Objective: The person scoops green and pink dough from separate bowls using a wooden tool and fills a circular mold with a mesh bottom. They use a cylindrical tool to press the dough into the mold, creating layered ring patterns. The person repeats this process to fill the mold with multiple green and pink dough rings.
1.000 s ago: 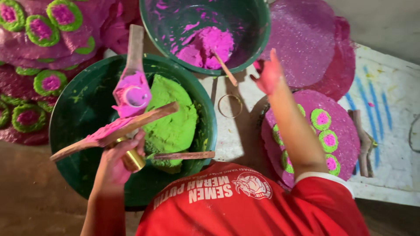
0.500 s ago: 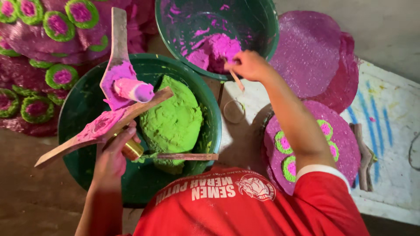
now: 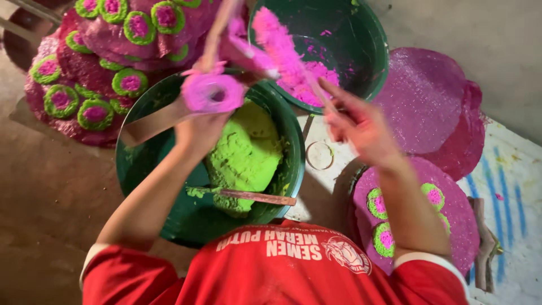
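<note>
Pink paste [image 3: 279,42] on a stick [image 3: 313,85] between both hands, above bowls.

Near bowl [image 3: 141,169] sits centre-left, holding dough [image 3: 245,155] with a stick [image 3: 254,196] across it. Far bowl [image 3: 361,51] lies behind and to its right. A ring [image 3: 320,155] lies right of the near bowl. Stacked discs [image 3: 96,73] lie left; more discs [image 3: 429,107] lie right.
</note>
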